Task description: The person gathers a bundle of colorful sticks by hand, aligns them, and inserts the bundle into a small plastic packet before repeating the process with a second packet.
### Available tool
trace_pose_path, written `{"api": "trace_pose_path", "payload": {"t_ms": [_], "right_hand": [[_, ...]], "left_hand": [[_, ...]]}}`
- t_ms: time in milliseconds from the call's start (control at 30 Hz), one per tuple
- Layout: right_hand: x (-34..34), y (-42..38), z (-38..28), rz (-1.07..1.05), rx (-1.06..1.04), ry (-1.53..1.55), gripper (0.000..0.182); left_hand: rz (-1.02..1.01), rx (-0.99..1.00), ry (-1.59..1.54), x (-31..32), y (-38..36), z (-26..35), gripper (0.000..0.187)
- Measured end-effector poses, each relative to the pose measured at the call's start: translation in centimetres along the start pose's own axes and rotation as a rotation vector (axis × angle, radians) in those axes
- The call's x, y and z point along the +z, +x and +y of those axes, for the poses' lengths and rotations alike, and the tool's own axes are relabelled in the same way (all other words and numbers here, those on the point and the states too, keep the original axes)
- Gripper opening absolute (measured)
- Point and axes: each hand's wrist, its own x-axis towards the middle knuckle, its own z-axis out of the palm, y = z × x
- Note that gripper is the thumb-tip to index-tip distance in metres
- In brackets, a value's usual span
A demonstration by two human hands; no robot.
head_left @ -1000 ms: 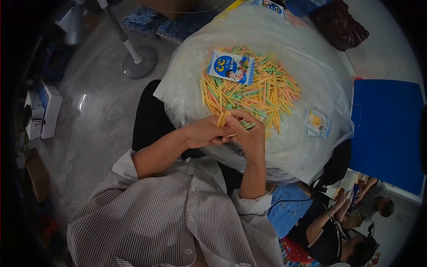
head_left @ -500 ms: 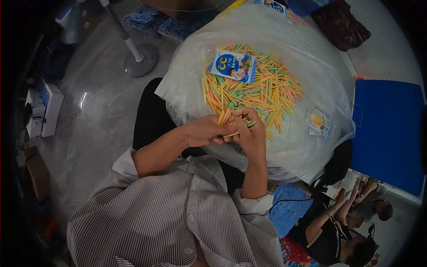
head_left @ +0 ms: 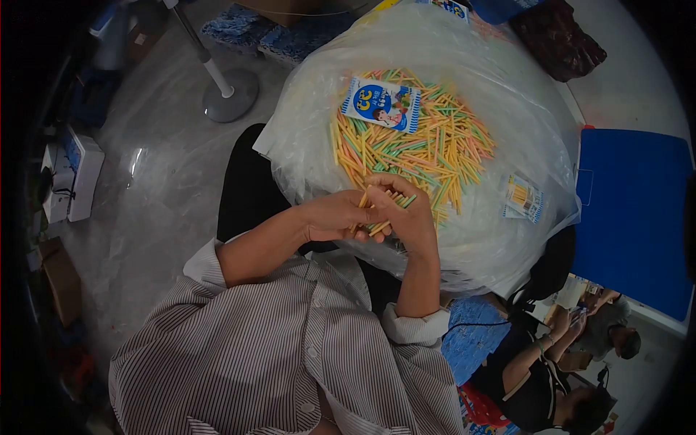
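Note:
My left hand (head_left: 335, 216) and my right hand (head_left: 413, 223) meet over the near edge of a clear plastic bag. Both are closed around a small bundle of thin candy sticks (head_left: 402, 199), whose yellow and green ends poke out between the fingers. How many sticks each hand holds is hidden. Just beyond lies a large heap of yellow, green and pink sticks (head_left: 435, 152) on the plastic bag (head_left: 304, 101). A blue and white printed packet (head_left: 381, 104) rests on top of that heap.
Small packets (head_left: 522, 198) lie at the right of the bag. Further right is a blue panel (head_left: 634, 217). A stand with a round base (head_left: 230, 96) is on the floor at left. Other people (head_left: 551, 377) sit at lower right, and a dark red bag (head_left: 558, 40) lies at upper right.
My right hand's fingers have shifted over the bundle, closer to my left fingers. The sticks in my hands have changed angle slightly. The heap and packets look the same.

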Motion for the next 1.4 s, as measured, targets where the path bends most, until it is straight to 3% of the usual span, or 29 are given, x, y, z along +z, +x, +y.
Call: {"api": "trace_pose_path", "payload": {"t_ms": [267, 333, 467, 533, 567, 633, 667, 767, 833, 967, 1067, 1100, 1133, 1167, 1200, 1233, 1267, 1300, 1367, 1400], "right_hand": [[-0.8, 0.3, 0.4, -0.121, 0.138, -0.041, 0.019], [-0.8, 0.7, 1.1, 0.019, -0.218, -0.332, 0.02], [-1.2, 0.3, 0.1, 0.045, -0.33, -0.199, 0.025], [-1.6, -0.5, -0.5, -0.21, -0.034, -0.265, 0.029], [-1.4, -0.5, -0.4, -0.207, -0.033, -0.266, 0.029], [-0.8, -0.4, 0.0, 0.041, -0.104, 0.11, 0.031], [-0.9, -0.4, 0.2, 0.038, -0.105, 0.109, 0.031], [-1.1, -1.0, 0.4, -0.052, -0.013, 0.197, 0.031], [-0.6, -1.7, 0.5, -0.272, 0.173, 0.296, 0.031], [-0.4, -1.1, 0.9, -0.272, 0.176, 0.3, 0.032], [0.2, -0.9, 1.9, -0.144, 0.12, 0.374, 0.029], [0.7, -0.6, 2.3, 0.149, -0.126, 0.243, 0.026], [1.0, -0.4, 2.4, 0.443, -0.371, 0.103, 0.024], [0.6, -0.3, 2.1, 0.446, -0.375, 0.105, 0.024], [0.2, -0.2, 0.9, 0.573, -0.422, 0.21, 0.02], [-0.2, -0.1, 0.2, 0.701, -0.47, 0.318, 0.018], [-0.5, -0.2, 0.3, 0.707, -0.477, 0.321, 0.018], [-1.0, -0.4, 0.5, 0.681, -0.416, 0.361, 0.016], [-1.4, -0.6, 1.0, 0.652, -0.369, 0.394, 0.014], [-1.2, -0.6, 1.3, 0.63, -0.346, 0.32, 0.013]], "left_hand": [[-0.074, 0.006, -0.043, -0.9, 0.2, -0.8, 0.017], [-0.036, -0.017, -0.033, -1.1, 0.2, -0.9, 0.017], [0.069, -0.017, -0.011, -0.1, 0.0, -0.3, 0.021], [0.057, -0.001, -0.027, 0.2, 0.0, -0.2, 0.021], [0.045, 0.018, -0.044, 0.3, 0.0, -0.2, 0.022], [0.047, 0.027, -0.064, 0.6, -0.1, -0.1, 0.02], [0.052, 0.038, -0.085, 0.7, -0.1, 0.0, 0.018], [0.006, -0.015, 0.082, 0.6, -0.6, 0.4, 0.016], [-0.04, -0.019, 0.071, 0.0, -0.4, -0.2, 0.015], [-0.024, 0.024, 0.029, -0.5, 0.1, -0.9, 0.014], [0.128, -0.044, 0.016, 1.8, -0.2, 0.5, 0.016], [0.13, -0.043, 0.019, 2.1, -0.3, 1.0, 0.016], [0.224, 0.06, 0.272, 2.3, -0.2, 1.5, 0.02], [0.313, 0.164, 0.528, 2.3, -0.1, 1.9, 0.024], [0.309, 0.164, 0.535, 2.0, 0.2, 2.4, 0.024], [0.477, 0.415, 0.883, 1.6, 0.4, 3.0, 0.028], [0.638, 0.675, 1.225, 1.0, 0.7, 3.7, 0.032], [0.63, 0.68, 1.231, 0.4, 1.2, 4.6, 0.032], [0.931, 1.039, 2.065, -1.1, 2.5, 6.4, 0.039], [0.933, 1.053, 2.064, -2.2, 3.3, 6.8, 0.039]]}}
